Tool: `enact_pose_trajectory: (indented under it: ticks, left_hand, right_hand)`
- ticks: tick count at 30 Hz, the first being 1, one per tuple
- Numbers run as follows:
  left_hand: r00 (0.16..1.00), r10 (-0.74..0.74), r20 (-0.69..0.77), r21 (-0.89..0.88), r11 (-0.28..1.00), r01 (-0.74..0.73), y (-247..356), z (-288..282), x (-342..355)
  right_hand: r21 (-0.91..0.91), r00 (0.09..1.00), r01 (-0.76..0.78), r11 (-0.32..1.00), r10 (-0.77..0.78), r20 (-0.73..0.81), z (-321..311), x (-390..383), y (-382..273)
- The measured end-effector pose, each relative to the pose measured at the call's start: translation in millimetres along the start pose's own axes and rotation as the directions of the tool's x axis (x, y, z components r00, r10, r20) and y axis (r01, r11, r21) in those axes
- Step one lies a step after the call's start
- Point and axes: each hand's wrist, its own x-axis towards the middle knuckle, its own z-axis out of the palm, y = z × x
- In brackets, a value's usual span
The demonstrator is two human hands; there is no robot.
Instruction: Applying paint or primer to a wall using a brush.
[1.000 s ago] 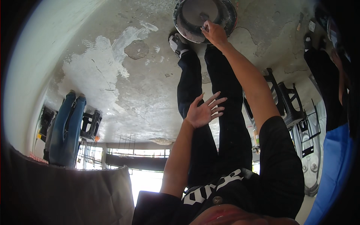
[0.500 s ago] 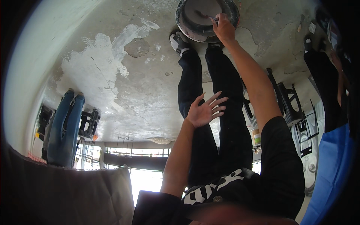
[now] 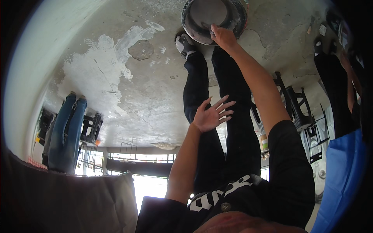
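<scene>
At the top of the view stands a round black bucket [image 3: 191, 17] holding a smooth grey mixture. My right hand [image 3: 224, 38] is closed on a small dark tool [image 3: 206, 25] at the bucket's near part; the tool's end is hard to make out against the mixture and dark inner wall. My left hand [image 3: 210, 115] is held out open over my dark-trousered legs, palm showing and fingers spread, with nothing in it. My shoes [image 3: 183, 44] are just below the bucket, the right one partly hidden by my arm.
Patched concrete floor [image 3: 97, 70] surrounds me, with a pale wall [image 3: 23, 77] at left. A person in jeans [image 3: 66, 132] and black stools [image 3: 91, 128] are at left; more stools [image 3: 299, 108] and another person's dark legs [image 3: 334, 89] are at right. A small tool [image 3: 310, 25] lies upper right.
Since half a second ago my right hand has moved down and left with the tool, toward the bucket's near part. My left hand stays open in place.
</scene>
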Motion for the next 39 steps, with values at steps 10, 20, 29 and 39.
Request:
enact_pose_trajectory:
  ticks: [10,20,29,39]
  left_hand:
    - [1.0,0.005,0.007,-0.002,1.0,-0.005,0,0,0]
    - [1.0,0.005,-0.004,0.001,1.0,-0.005,-1,-1,1]
    - [1.0,-0.002,-0.011,0.019,1.0,0.002,-3,2,5]
    - [0.923,0.34,-0.181,0.256,0.922,-0.289,-21,-7,-19]
  right_hand:
    - [-0.259,0.981,-0.144,0.955,0.172,0.087,-2,21,7]
    - [-0.31,0.876,-0.415,0.855,0.468,0.116,-24,31,24]
    - [-0.115,0.86,-0.462,0.88,0.476,0.185,9,15,-11]
    - [-0.157,0.858,-0.478,0.864,0.497,0.126,-10,16,-16]
